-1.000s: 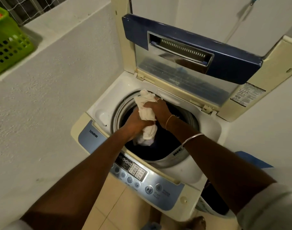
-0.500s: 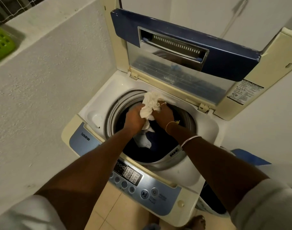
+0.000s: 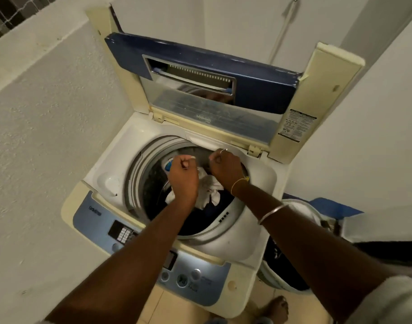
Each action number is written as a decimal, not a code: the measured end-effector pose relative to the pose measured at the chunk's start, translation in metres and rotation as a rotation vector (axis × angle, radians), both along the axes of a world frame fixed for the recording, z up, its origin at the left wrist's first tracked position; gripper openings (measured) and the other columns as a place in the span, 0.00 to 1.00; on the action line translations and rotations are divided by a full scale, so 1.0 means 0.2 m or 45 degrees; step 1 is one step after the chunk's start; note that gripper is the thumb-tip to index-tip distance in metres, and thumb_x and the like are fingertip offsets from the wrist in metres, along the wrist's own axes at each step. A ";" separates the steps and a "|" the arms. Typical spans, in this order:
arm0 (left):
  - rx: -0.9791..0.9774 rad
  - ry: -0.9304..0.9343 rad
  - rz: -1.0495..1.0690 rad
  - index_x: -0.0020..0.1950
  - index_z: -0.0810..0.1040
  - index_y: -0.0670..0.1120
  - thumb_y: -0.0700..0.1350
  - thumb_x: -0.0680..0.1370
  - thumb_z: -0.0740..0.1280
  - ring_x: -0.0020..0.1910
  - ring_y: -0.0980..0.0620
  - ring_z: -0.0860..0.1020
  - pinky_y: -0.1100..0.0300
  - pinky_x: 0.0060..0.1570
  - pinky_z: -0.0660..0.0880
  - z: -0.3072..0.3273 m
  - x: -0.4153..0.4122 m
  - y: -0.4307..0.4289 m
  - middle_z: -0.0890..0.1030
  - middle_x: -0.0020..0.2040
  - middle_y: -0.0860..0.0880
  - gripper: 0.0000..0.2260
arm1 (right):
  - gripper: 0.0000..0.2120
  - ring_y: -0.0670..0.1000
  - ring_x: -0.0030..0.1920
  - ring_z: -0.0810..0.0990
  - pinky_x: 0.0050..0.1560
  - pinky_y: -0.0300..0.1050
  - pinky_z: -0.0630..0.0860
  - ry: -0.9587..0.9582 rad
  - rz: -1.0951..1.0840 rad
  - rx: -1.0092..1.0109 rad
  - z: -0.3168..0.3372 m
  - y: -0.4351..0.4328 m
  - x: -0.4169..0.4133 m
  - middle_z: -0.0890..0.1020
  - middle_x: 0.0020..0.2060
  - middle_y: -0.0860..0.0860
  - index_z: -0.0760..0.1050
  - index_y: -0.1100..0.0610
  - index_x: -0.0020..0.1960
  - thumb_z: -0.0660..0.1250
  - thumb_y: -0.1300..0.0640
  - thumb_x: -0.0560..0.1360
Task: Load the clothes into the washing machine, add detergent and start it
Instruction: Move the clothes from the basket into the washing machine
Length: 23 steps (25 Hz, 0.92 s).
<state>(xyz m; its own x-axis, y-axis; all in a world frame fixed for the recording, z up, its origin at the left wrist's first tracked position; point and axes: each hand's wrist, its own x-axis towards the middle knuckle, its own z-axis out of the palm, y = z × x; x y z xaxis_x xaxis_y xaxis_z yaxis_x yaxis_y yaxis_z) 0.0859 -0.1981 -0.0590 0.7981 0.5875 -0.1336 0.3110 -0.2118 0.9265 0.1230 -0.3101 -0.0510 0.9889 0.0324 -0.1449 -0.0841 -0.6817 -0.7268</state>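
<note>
At the bottom of the frame lies the washing machine's control panel (image 3: 191,274), crossed by both forearms. Above it, mid-frame, the left hand (image 3: 182,176) and right hand (image 3: 226,168) hover over the drum opening (image 3: 139,181), each curled into a loose fist gripping nothing. A white cloth (image 3: 211,190) lies inside on dark laundry. The lid (image 3: 200,71) stands raised behind.

"TurboDrum" on washing machine's control panel (image 3: 95,210)

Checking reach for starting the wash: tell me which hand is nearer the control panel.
Left. The left hand hangs over the drum's near-left side, closer to the control panel; the right hand is further back, toward the lid hinge.
</note>
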 end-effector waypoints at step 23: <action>0.179 0.100 -0.699 0.47 0.76 0.49 0.50 0.83 0.62 0.39 0.57 0.78 0.62 0.41 0.77 -0.75 -0.31 -1.67 0.79 0.39 0.54 0.08 | 0.10 0.46 0.34 0.78 0.36 0.39 0.75 0.048 -0.716 0.268 -0.80 -1.69 -0.55 0.79 0.32 0.51 0.76 0.58 0.43 0.63 0.54 0.79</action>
<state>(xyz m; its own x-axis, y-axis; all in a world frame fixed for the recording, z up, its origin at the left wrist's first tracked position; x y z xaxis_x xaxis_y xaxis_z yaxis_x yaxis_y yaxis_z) 0.0245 -0.5322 -0.2090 0.9822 0.1062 -0.1552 0.1874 -0.4816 0.8562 0.0121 -0.6479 -0.2104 0.8571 -0.4622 -0.2276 -0.4186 -0.3673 -0.8306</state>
